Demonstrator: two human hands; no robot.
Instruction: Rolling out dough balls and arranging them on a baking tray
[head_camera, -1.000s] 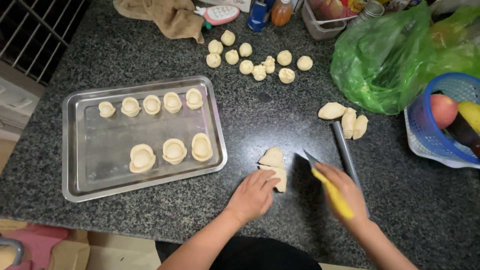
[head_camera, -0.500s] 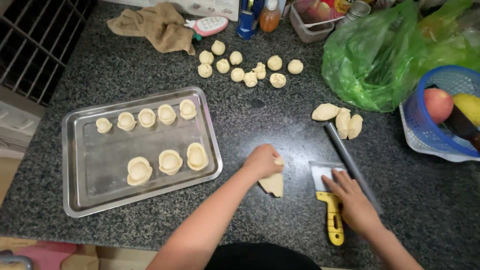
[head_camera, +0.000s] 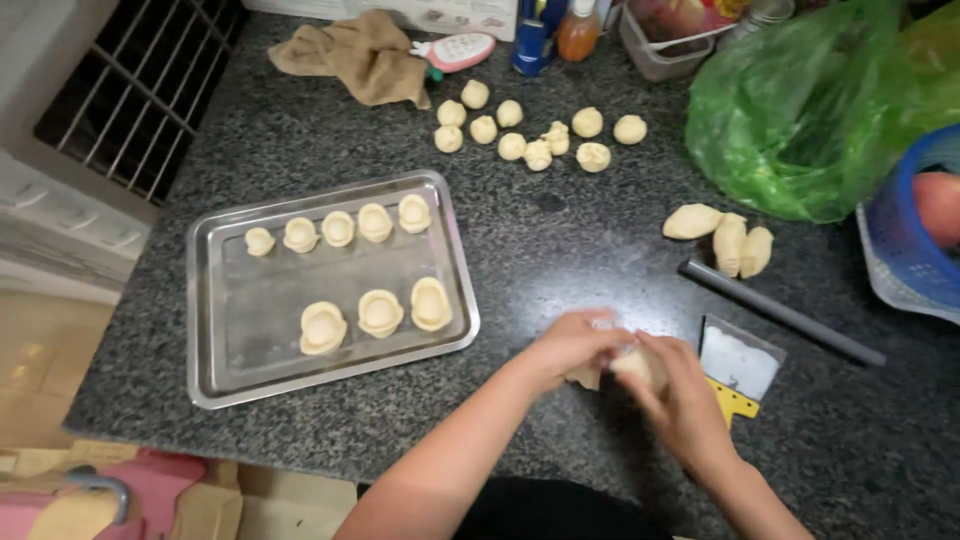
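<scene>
Both hands meet over the dark granite counter (head_camera: 560, 230) near its front edge. My left hand (head_camera: 572, 345) and my right hand (head_camera: 672, 395) are closed together around a pale piece of dough (head_camera: 632, 362), which shows only between the fingers. Just right of them lies a dough scraper (head_camera: 738, 368) with a metal blade and yellow handle, let go on the counter. A metal baking tray (head_camera: 235, 345) at the left carries several shaped dough pieces (head_camera: 378, 312) in two rows.
Several small dough balls (head_camera: 512, 145) sit at the back centre, three longer dough pieces (head_camera: 728, 238) by a thin dark rolling rod (head_camera: 780, 312). A green plastic bag (head_camera: 810, 110), a blue basket (head_camera: 925, 225), a brown cloth (head_camera: 355, 55) and containers line the back.
My right hand put the scraper down on the counter and moved left to join my left hand on the dough. The camera view shifted nearer.
</scene>
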